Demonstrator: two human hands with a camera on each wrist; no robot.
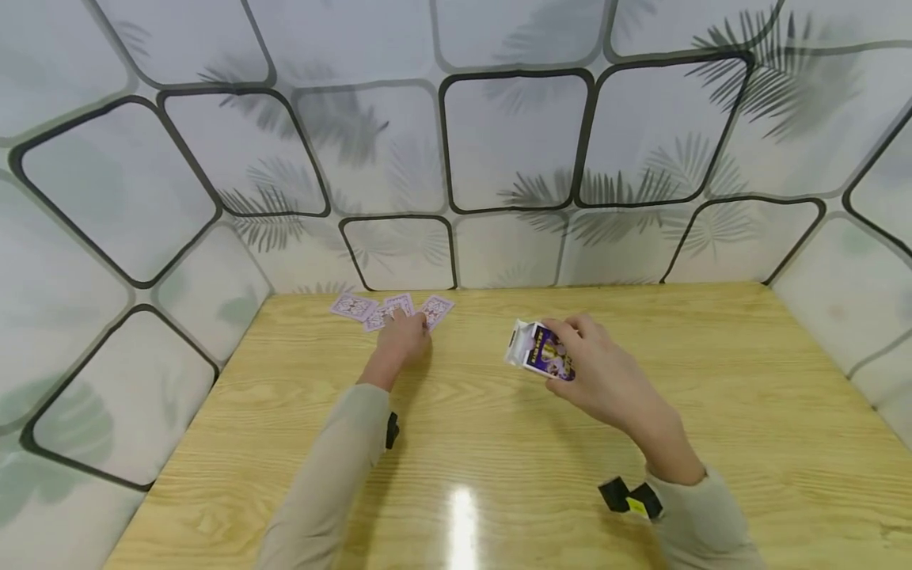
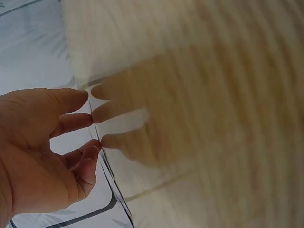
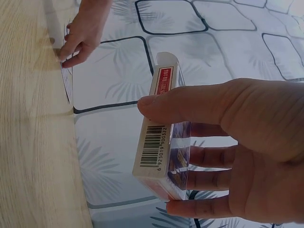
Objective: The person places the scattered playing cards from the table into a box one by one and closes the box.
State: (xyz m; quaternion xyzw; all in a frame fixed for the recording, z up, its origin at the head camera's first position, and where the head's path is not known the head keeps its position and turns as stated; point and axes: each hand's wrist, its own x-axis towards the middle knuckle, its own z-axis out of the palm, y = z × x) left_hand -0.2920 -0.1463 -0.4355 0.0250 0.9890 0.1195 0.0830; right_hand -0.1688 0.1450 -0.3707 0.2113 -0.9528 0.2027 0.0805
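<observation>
Several playing cards (image 1: 354, 306) with pale purple patterned backs lie spread near the table's far edge, some overlapping. My left hand (image 1: 404, 336) reaches over them, fingertips right at the cards and partly covering them. In the left wrist view, the thumb and fingers of the left hand (image 2: 45, 152) extend down to the tabletop, and the cards hardly show. To the right, my right hand (image 1: 616, 380) holds a playing card box (image 1: 552, 351) above the table, its end flap raised toward the left. The right wrist view shows the thumb across the box's barcode side (image 3: 153, 147), fingers on the opposite side.
The light wooden table (image 1: 463, 427) meets a pale wall covering (image 1: 516, 150) with dark rounded outlines and leaf prints at the back and sides. A bright reflection (image 1: 463, 522) lies near the front. Black wrist-worn devices (image 1: 630, 499) sit at both sleeves.
</observation>
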